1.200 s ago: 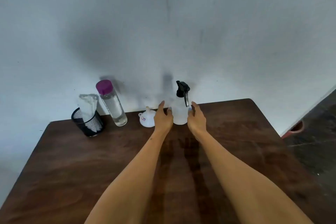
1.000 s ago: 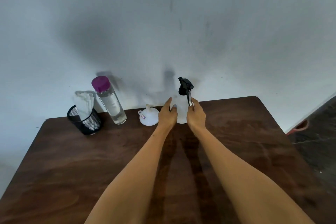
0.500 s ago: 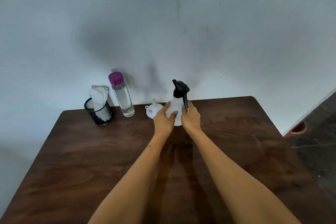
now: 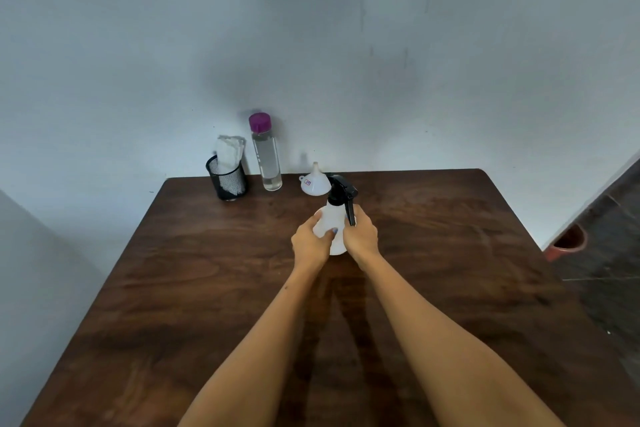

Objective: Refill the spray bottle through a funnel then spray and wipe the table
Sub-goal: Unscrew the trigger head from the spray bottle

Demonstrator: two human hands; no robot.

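Observation:
A white spray bottle (image 4: 331, 218) with a black trigger head stands on the dark wooden table (image 4: 214, 288), tilted slightly toward me. My left hand (image 4: 309, 243) wraps its left side and my right hand (image 4: 361, 235) grips its right side, just below the trigger. Behind it a white funnel (image 4: 314, 182) rests upside down, spout up. A clear water bottle (image 4: 266, 155) with a purple cap stands further left. A white cloth (image 4: 229, 148) sticks out of a black mesh cup (image 4: 227, 179).
A pale wall runs along the table's far edge. The right table edge drops to a dark floor, where a reddish pot (image 4: 568, 242) sits. The near half of the table holds only my forearms.
Both hands closed around the spray bottle at the back of the table and drew it toward me, away from the wall and funnel. The camera view shifted left.

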